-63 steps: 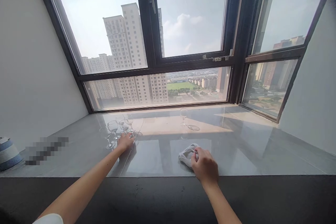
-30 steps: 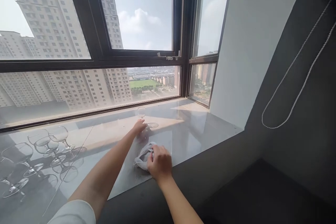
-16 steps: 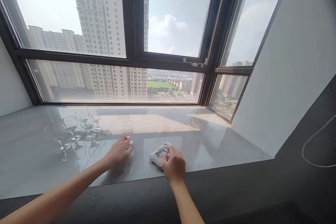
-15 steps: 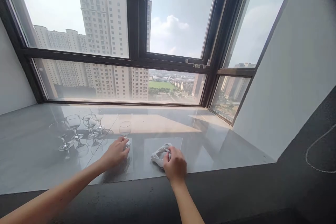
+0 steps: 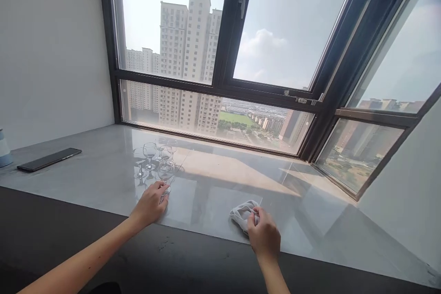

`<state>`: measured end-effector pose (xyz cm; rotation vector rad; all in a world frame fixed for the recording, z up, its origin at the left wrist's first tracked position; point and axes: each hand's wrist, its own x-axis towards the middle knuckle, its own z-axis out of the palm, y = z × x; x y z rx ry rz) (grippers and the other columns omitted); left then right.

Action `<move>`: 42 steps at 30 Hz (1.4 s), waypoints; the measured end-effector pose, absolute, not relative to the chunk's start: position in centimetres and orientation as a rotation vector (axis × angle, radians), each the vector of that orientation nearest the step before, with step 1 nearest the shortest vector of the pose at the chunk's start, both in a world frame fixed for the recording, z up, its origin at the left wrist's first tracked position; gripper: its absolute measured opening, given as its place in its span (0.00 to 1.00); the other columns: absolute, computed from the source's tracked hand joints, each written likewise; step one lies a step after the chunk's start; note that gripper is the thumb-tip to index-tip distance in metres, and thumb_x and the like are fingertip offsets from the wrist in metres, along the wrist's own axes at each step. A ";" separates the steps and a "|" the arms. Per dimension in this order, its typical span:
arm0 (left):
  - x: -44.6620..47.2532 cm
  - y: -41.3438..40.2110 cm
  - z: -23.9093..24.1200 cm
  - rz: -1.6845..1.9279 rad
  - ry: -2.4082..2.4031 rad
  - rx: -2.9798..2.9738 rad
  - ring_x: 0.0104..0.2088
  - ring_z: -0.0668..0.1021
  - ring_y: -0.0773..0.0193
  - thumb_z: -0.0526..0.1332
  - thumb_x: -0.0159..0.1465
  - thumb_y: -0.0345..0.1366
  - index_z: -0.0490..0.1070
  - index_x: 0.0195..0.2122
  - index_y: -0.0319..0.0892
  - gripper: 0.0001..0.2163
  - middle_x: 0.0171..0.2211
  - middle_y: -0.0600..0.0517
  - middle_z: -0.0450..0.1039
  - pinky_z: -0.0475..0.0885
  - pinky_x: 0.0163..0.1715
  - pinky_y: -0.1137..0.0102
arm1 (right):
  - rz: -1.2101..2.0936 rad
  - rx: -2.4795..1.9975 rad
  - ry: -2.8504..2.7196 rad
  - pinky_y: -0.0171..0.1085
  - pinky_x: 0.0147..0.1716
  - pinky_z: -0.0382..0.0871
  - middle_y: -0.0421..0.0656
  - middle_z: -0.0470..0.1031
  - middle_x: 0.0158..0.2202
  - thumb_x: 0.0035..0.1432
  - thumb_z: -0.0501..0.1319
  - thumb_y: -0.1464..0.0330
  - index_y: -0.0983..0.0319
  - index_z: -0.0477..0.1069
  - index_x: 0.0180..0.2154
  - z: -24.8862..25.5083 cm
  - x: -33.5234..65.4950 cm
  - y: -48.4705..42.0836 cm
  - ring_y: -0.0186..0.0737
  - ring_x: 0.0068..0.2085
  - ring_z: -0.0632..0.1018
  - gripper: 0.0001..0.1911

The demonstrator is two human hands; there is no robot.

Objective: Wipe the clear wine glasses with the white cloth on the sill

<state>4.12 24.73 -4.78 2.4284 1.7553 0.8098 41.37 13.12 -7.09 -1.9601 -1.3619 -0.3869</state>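
Observation:
My left hand (image 5: pixel 150 203) rests on the grey stone sill (image 5: pixel 220 183), its fingertips pinched at the foot of a clear wine glass (image 5: pixel 166 173). That glass stands upright just in front of a cluster of several other wine glasses (image 5: pixel 151 155). To the right, my right hand (image 5: pixel 263 235) lies near the sill's front edge. Its fingers are closed on a crumpled grey cloth (image 5: pixel 242 210) that lies on the stone.
A dark phone (image 5: pixel 49 159) lies flat at the sill's left end, beside a striped round object (image 5: pixel 3 150) at the frame edge. Large dark-framed windows (image 5: pixel 223 87) run along the back. A white wall (image 5: pixel 406 193) closes the right side.
My left hand reached the lone glass on the right and brought it leftward, up to the cluster. My right hand stayed on the cloth. The view swung left.

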 end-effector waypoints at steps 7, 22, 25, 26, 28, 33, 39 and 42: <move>4.6 23.6 -4.6 0.841 1.937 2.375 0.53 0.72 0.53 0.51 0.64 0.37 0.75 0.49 0.48 0.17 0.51 0.48 0.72 0.65 0.56 0.61 | -0.371 -2.017 -1.338 0.38 0.32 0.63 0.47 0.77 0.35 0.62 0.48 0.62 0.60 0.73 0.42 -7.1 41.3 13.2 0.46 0.36 0.77 0.17; 4.9 23.2 -4.3 0.810 2.166 2.279 0.55 0.71 0.51 0.51 0.65 0.37 0.73 0.51 0.44 0.17 0.56 0.44 0.69 0.64 0.56 0.59 | -0.372 -2.068 -1.291 0.38 0.28 0.61 0.47 0.76 0.34 0.61 0.50 0.62 0.59 0.74 0.41 -6.8 40.9 13.1 0.46 0.34 0.76 0.16; 4.9 23.4 -4.4 0.790 2.163 2.287 0.57 0.70 0.50 0.52 0.64 0.36 0.72 0.53 0.42 0.18 0.57 0.43 0.69 0.63 0.56 0.59 | -0.371 -2.067 -1.296 0.38 0.29 0.62 0.46 0.76 0.34 0.61 0.50 0.63 0.58 0.74 0.41 -6.7 40.9 13.1 0.45 0.35 0.76 0.16; 4.8 23.4 -4.5 0.788 2.164 2.291 0.57 0.70 0.50 0.52 0.64 0.36 0.72 0.53 0.42 0.19 0.57 0.42 0.68 0.63 0.56 0.59 | -0.371 -2.067 -1.299 0.38 0.29 0.62 0.46 0.76 0.34 0.61 0.50 0.63 0.58 0.74 0.41 -6.7 40.9 13.1 0.45 0.35 0.76 0.15; 4.8 23.5 -4.6 0.788 2.167 2.298 0.56 0.70 0.50 0.52 0.64 0.36 0.72 0.53 0.42 0.19 0.57 0.42 0.68 0.63 0.56 0.59 | -0.371 -2.066 -1.303 0.38 0.30 0.62 0.45 0.76 0.33 0.61 0.50 0.64 0.58 0.73 0.41 -6.8 40.9 13.2 0.45 0.36 0.76 0.15; 4.6 24.2 -5.1 0.749 2.166 2.308 0.58 0.69 0.50 0.51 0.65 0.38 0.71 0.55 0.41 0.20 0.58 0.41 0.67 0.61 0.58 0.58 | -0.376 -2.069 -1.301 0.38 0.31 0.61 0.45 0.76 0.33 0.62 0.50 0.64 0.58 0.73 0.41 -6.9 41.0 13.2 0.45 0.36 0.76 0.14; 3.9 26.6 -4.3 0.559 2.145 2.281 0.59 0.69 0.47 0.53 0.63 0.40 0.70 0.56 0.37 0.22 0.60 0.37 0.66 0.59 0.59 0.57 | -0.377 -2.047 -1.339 0.38 0.31 0.62 0.46 0.76 0.33 0.62 0.49 0.63 0.58 0.73 0.40 -7.0 41.2 13.2 0.46 0.37 0.77 0.15; 3.1 27.6 -3.8 0.543 2.131 2.304 0.57 0.70 0.47 0.52 0.64 0.41 0.72 0.53 0.36 0.21 0.58 0.37 0.68 0.60 0.58 0.57 | -0.362 -2.048 -1.345 0.38 0.31 0.63 0.46 0.76 0.34 0.62 0.48 0.63 0.59 0.73 0.41 -7.1 41.3 13.3 0.46 0.37 0.77 0.16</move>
